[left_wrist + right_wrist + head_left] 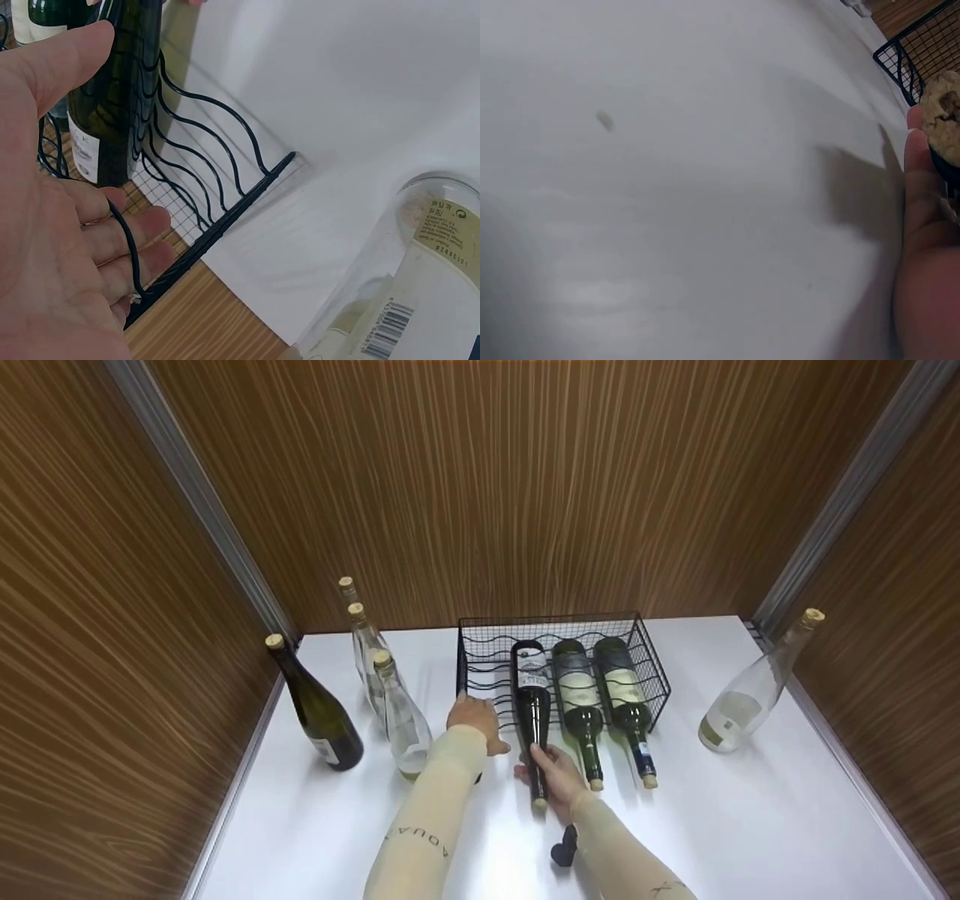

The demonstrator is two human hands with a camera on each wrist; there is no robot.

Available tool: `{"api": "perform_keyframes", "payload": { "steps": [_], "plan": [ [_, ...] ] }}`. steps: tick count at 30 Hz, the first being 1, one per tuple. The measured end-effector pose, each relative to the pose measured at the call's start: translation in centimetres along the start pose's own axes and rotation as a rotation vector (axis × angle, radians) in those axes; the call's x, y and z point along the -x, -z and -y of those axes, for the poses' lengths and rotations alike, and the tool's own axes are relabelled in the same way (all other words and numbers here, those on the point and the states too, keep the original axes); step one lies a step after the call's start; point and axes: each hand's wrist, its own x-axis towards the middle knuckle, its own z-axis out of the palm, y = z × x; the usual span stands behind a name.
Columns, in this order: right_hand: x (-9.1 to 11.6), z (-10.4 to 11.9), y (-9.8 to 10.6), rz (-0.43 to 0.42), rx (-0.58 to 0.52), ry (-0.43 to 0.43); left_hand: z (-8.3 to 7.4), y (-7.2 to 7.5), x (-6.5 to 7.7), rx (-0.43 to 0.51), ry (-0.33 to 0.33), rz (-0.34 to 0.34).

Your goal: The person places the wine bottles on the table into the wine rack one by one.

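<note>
My right hand [561, 774] grips the neck of a dark wine bottle [534, 706], its thumb on top and fingertips round the far side. The bottle lies in a black wire rack [460, 660], base toward the back and corked neck past the front. In the right wrist view the bottle's cork [941, 124] shows close up beside the fingers. At the rack's front left, my left hand [475, 720] hooks its fingers under a wavy wire, as the left wrist view shows, with the thumb [75, 56] raised apart. Two green wine bottles [577, 690] lie alongside, to the right.
Several clear corked bottles [409, 727] stand left of the rack, with a dark green bottle [319, 712] farther left. Another clear bottle [739, 709] stands at the right. Wood-patterned panels [465, 495] enclose the white table [750, 825] at the back and sides.
</note>
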Motion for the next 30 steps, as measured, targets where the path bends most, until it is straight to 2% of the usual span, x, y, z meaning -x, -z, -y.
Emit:
{"api": "perform_keyframes", "payload": {
  "steps": [6,10,17,23,30],
  "plan": [
    [0.0,0.7,-0.1,-0.068,0.063,0.029,-0.1,0.8,0.2,-0.005,0.002,-0.023],
    [0.2,0.8,-0.3,-0.108,0.084,0.031,-0.1,0.7,0.3,0.001,0.013,-0.020],
    [0.7,0.1,-0.4,-0.043,-0.074,0.050,0.0,-0.4,-0.2,-0.004,0.010,-0.019],
    [0.6,-0.1,-0.2,-0.026,-0.055,0.043,0.2,-1.2,-0.5,-0.001,0.006,-0.034],
    [0.3,-0.2,0.0,-0.023,-0.056,0.047,0.2,-1.0,-0.4,-0.021,-0.011,-0.056]
  ]
}}
